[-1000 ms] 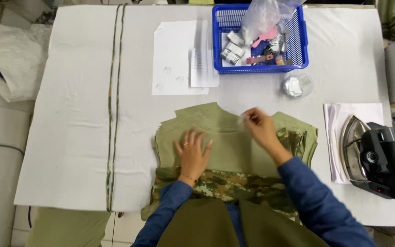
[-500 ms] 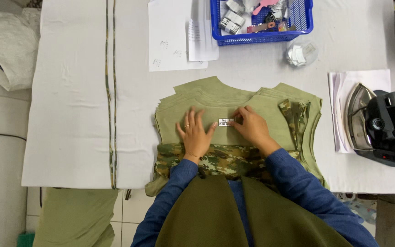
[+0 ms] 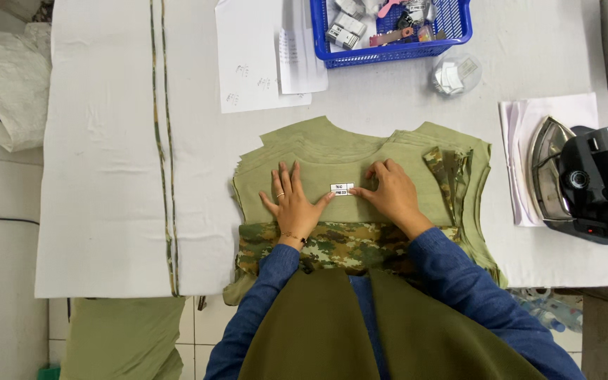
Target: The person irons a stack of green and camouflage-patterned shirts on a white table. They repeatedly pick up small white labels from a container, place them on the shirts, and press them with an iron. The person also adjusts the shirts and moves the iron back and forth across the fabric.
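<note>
Both hands flat, fingers spread: left hand (image 3: 293,204), right hand (image 3: 390,193) pinning white label (image 3: 342,189) on olive fabric (image 3: 402,158).

Blue basket (image 3: 395,51) is cut off by my top edge, contents too small to identify. Print on the white label (image 3: 342,189) unreadable. Iron (image 3: 585,186) clipped at the right edge. My torso hides the camouflage fabric's (image 3: 339,246) near edge.
</note>
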